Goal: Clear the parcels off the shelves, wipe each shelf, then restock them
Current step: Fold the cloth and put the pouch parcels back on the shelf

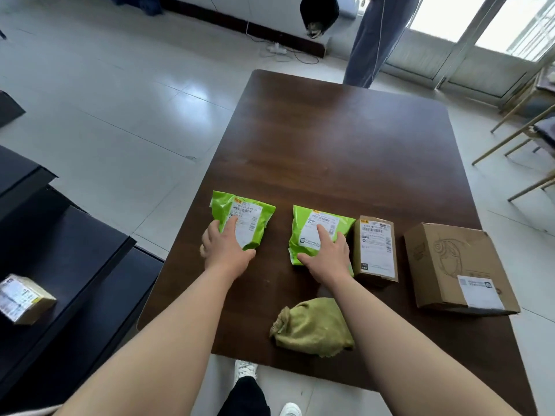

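Note:
Two green mailer parcels with white labels lie on the dark wooden table (345,139). My left hand (223,247) holds the left green parcel (255,214) at its near corner, fingers on top and thumb at the near edge. My right hand (329,255) rests on the right green parcel (318,223), fingers spread fairly straight over its top. To their right lie a small cardboard box (375,250) and a larger cardboard box (456,265). A crumpled green cloth (312,325) sits near the table's front edge. Black shelves (69,253) at left hold one small box (22,298).
A person in grey trousers (372,40) stands beyond the table's far end. Chairs with gold legs (528,136) stand at right. A power strip with cables (277,49) lies on the tiled floor. My own feet (246,370) show below the table edge.

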Tool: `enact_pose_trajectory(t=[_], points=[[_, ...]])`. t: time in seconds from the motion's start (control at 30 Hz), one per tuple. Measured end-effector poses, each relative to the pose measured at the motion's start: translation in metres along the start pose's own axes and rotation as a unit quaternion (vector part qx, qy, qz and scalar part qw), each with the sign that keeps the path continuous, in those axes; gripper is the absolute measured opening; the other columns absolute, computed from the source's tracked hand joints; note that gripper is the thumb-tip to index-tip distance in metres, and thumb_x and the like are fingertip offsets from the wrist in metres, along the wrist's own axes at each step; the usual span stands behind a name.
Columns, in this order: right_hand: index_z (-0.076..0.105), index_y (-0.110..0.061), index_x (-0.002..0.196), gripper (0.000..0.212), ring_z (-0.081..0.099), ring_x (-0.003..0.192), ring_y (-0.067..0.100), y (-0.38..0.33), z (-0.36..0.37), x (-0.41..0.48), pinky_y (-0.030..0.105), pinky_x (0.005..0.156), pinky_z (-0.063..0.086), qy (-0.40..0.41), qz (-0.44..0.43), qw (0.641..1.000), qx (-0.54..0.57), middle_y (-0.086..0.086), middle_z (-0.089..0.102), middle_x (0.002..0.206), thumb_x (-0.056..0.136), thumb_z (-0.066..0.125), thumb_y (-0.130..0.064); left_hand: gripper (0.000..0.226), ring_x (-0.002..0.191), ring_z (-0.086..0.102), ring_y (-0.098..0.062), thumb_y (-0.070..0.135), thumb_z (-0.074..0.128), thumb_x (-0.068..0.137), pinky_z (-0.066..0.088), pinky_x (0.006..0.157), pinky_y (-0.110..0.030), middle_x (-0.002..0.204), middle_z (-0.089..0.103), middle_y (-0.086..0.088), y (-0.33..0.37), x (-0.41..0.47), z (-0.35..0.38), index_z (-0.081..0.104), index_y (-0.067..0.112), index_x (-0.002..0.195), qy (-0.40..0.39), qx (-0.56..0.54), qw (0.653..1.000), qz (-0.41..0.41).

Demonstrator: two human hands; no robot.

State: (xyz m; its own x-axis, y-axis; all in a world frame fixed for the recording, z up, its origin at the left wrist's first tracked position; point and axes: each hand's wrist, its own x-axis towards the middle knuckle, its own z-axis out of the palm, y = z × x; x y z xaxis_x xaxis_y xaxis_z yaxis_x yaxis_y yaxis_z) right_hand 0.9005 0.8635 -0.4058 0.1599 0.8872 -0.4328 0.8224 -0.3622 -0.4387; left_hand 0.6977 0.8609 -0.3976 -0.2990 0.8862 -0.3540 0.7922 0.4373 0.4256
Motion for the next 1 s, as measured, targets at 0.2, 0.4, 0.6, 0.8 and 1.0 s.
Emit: enact_pose_trajectory(t=[0.2, 0.4, 0.6, 0.8, 1.0], points=[[0.005, -0.038, 0.152, 0.091, -0.011, 0.147, 0.037, -0.01, 0.022, 0.029, 0.046, 0.119, 0.003, -0.001, 0.05, 0.996, -0.078, 0.023, -0.012, 0.158, 0.084, 0.062, -0.057, 0.102, 0.145, -0.011, -0.035, 0.045, 0.072, 0.079, 0.004, 0.116, -0.052, 0.156, -0.015, -0.011, -0.008, 0.04, 0.014, 0.0, 0.04, 0.15, -0.053, 0.06, 0.997, -0.013], [0.005, -0.045, 0.15, 0.083, -0.018, 0.145, 0.038, -0.01, 0.04, 0.048, 0.056, 0.116, 0.001, 0.0, 0.077, 0.991, -0.107, 0.019, -0.021, 0.157, 0.089, 0.06, -0.051, 0.102, 0.145, 0.0, -0.035, 0.038, 0.073, 0.08, 0.018, 0.113, -0.053, 0.155, -0.017, -0.01, -0.012, 0.064, 0.03, -0.001, 0.042, 0.149, -0.074, 0.046, 0.996, -0.005], [0.016, -0.046, 0.149, 0.066, -0.004, 0.144, 0.046, -0.013, 0.047, 0.052, 0.056, 0.116, 0.007, 0.034, 0.084, 0.99, -0.108, 0.018, -0.015, 0.157, 0.096, 0.054, -0.034, 0.091, 0.139, 0.017, -0.036, 0.023, 0.067, 0.086, 0.028, 0.108, -0.051, 0.155, -0.005, -0.011, -0.017, 0.066, 0.037, 0.004, 0.041, 0.149, -0.037, 0.042, 0.998, 0.026], [0.035, -0.037, 0.147, 0.065, 0.011, 0.146, 0.032, -0.013, 0.042, 0.048, 0.038, 0.117, 0.018, 0.083, 0.046, 0.995, -0.026, 0.016, -0.003, 0.159, 0.092, 0.047, -0.005, 0.08, 0.13, 0.029, -0.032, 0.015, 0.061, 0.087, 0.035, 0.103, -0.049, 0.147, 0.015, -0.009, -0.019, 0.068, 0.027, 0.016, 0.036, 0.149, -0.018, 0.023, 0.999, 0.033], [0.035, -0.036, 0.147, 0.063, 0.007, 0.148, 0.028, -0.023, 0.035, 0.042, 0.038, 0.118, 0.022, 0.091, 0.025, 0.995, 0.03, 0.011, -0.004, 0.16, 0.094, 0.046, -0.004, 0.075, 0.129, 0.031, -0.031, 0.014, 0.059, 0.088, 0.037, 0.103, -0.05, 0.145, 0.02, -0.01, -0.021, 0.063, 0.012, 0.02, 0.033, 0.149, 0.003, -0.006, 1.0, 0.013]])
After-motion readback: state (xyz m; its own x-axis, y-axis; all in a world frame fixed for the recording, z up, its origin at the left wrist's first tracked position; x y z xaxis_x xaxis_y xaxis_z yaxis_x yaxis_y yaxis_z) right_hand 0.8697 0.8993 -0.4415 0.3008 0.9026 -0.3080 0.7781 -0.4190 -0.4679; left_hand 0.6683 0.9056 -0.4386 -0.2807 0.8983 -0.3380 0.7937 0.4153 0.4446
